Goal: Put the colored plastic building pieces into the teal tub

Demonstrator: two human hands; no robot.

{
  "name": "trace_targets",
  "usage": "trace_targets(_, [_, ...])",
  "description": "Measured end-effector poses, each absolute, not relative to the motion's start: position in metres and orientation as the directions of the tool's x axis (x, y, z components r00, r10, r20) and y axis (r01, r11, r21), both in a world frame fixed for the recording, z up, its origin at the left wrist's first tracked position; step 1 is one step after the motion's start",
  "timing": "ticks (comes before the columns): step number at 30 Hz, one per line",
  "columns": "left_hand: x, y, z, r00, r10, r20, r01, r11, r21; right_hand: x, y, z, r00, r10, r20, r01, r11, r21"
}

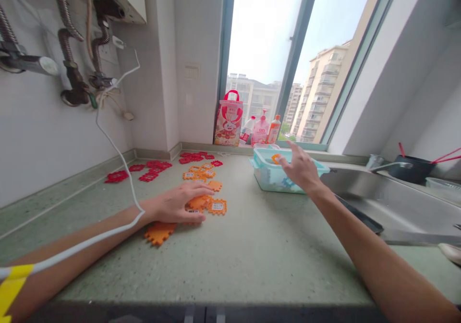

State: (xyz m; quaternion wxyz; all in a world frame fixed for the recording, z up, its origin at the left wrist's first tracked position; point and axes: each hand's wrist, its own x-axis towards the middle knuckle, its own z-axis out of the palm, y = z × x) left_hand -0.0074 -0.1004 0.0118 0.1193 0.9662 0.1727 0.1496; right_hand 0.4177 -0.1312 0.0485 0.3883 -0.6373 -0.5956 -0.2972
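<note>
My left hand (180,203) lies with fingers stretched over several orange toothed plastic pieces (217,206), some with white printed labels. A larger orange toothed piece (159,233) shows below my wrist. Over the turquoise plastic box (262,180), my right hand (299,167) reaches in from the right, with a small orange piece (275,159) at its thumb tip. Its other fingers are partly hidden, so the grip shows only in part. Through the box's see-through wall, more pieces appear, blurred.
Red toothed pieces (154,169) lie in groups towards the back wall. A steel sink (403,205) adjoins the box on the right. A bag (229,123) and bottles (260,131) stand by the window. A white cable (118,155) hangs across my left forearm.
</note>
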Motion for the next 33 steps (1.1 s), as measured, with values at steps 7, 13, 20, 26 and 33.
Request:
trace_targets(7, [0.001,-0.094,0.001,0.78,0.533,0.327,0.453,-0.842,0.293,0.323,-0.152,0.018,-0.543,0.442,0.714,0.741,0.653,0.159])
trace_targets(13, [-0.019,-0.085,0.025,0.774,0.571,0.272,0.456,-0.802,0.385,0.29,-0.147,-0.014,-0.726,0.522,0.448,0.547,0.833,-0.084])
trace_targets(20, [-0.044,-0.081,0.045,0.811,0.423,-0.404,0.57,-0.419,0.707,0.313,-0.141,-0.014,-0.639,0.61,0.468,0.593,0.778,-0.205])
trace_targets(26, [-0.014,-0.112,0.042,0.913,0.242,-0.328,0.401,-0.393,0.828,0.308,-0.141,-0.014,-0.637,0.58,0.507,0.592,0.79,-0.161])
trace_targets(33, [0.009,-0.124,0.025,0.898,0.359,0.255,0.186,-0.834,0.519,0.312,-0.142,-0.01,-0.643,0.592,0.486,0.615,0.777,-0.132])
